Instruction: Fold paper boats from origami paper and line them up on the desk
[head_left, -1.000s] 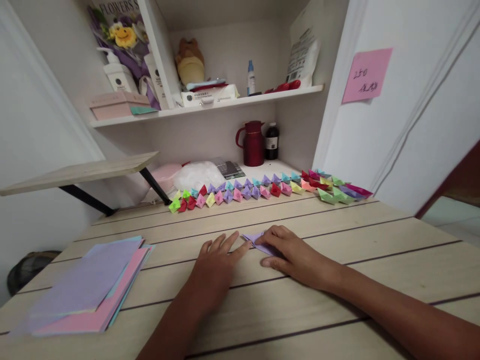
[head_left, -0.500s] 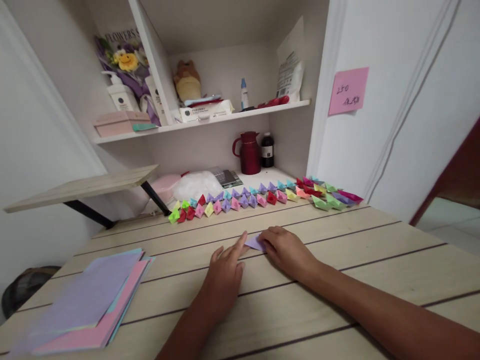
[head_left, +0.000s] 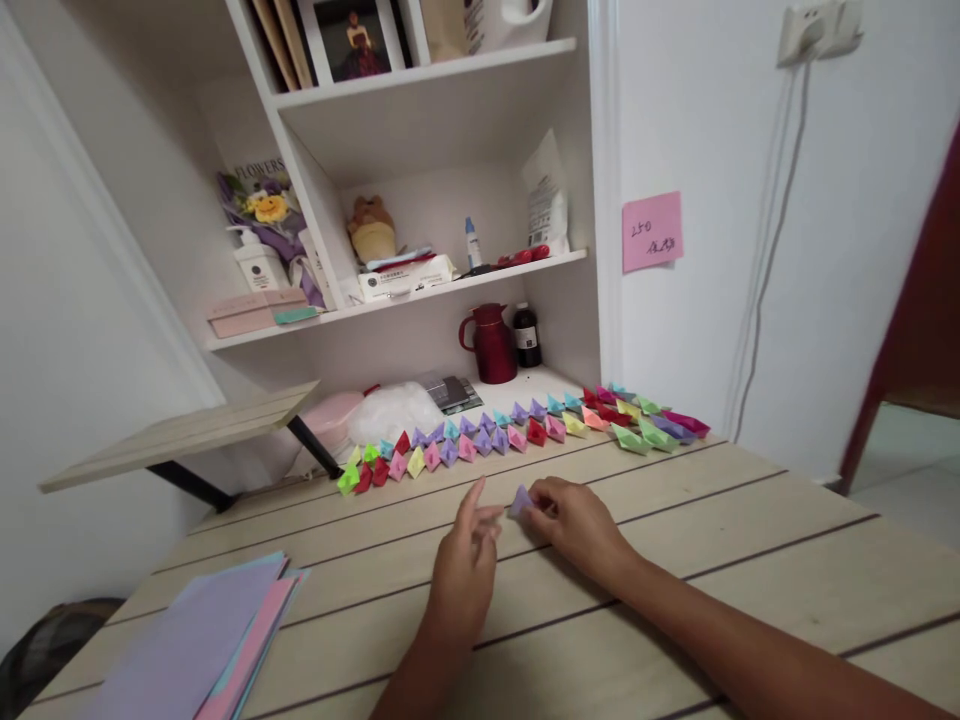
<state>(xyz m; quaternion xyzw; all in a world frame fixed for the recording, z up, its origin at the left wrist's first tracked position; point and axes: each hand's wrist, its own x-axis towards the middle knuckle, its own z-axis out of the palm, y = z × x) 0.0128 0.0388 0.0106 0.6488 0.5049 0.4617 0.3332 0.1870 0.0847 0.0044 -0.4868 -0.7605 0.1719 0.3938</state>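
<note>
A small folded piece of purple paper (head_left: 520,500) is pinched at its right side by my right hand (head_left: 570,518), just above the wooden tabletop (head_left: 360,600). My left hand (head_left: 466,550) is to the left of the paper, apart from it, fingers stretched forward and nothing in them. Beyond both hands, folded paper boats (head_left: 467,447) in many colours stand in rows along the back of the table. At the left lies a stack of coloured paper sheets (head_left: 202,620), purple on top with pink and blue beneath.
A small raised wooden shelf (head_left: 187,435) on black legs stands at the back left. Behind the boats, a white cabinet (head_left: 420,120) holds a dark red jug (head_left: 493,345), a dark bottle (head_left: 527,335) and a plastic bag (head_left: 394,412). A pink note (head_left: 652,232) sticks to the wall.
My right hand has lifted the purple paper from lying flat to standing up. My left hand has drawn back from it, its fingers now raised. The camera view has tilted upward.
</note>
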